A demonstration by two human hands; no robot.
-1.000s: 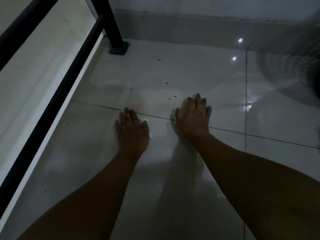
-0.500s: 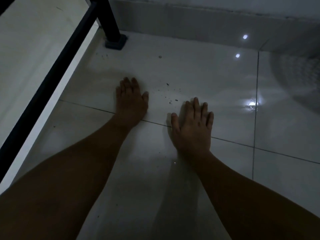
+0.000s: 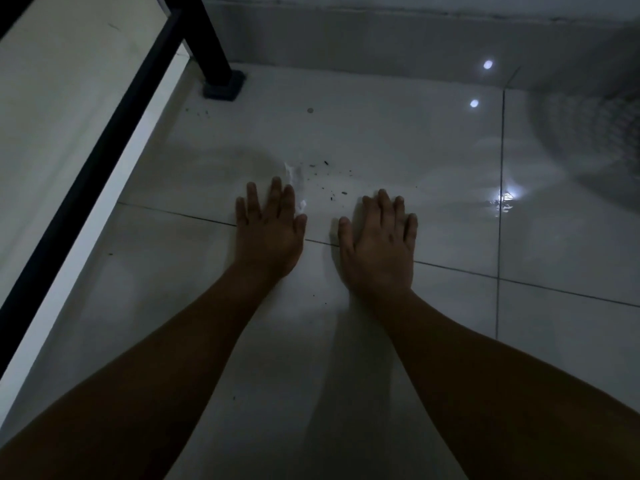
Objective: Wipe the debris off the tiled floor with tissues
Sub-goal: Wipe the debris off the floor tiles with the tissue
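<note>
Both hands are lying palm down on the glossy tiled floor, a gap showing between them. The left hand is resting well in front of the black metal leg, on the person's side of it. Its fingers are stretched out straight and are pressing a white tissue flat, with only a crumpled edge peeking out past the fingertips and thumb. The right hand is lying farther from the leg, fingers straight and slightly spread. In this dim light I cannot tell whether a tissue is lying under it too. The debris, a scatter of small dark specks, is sitting farther from the leg than the tissue edge, just beyond the gap between the hands. A few more specks are lying close to the leg's foot. Two light spots are glinting on the floor far to the leg's right
</note>
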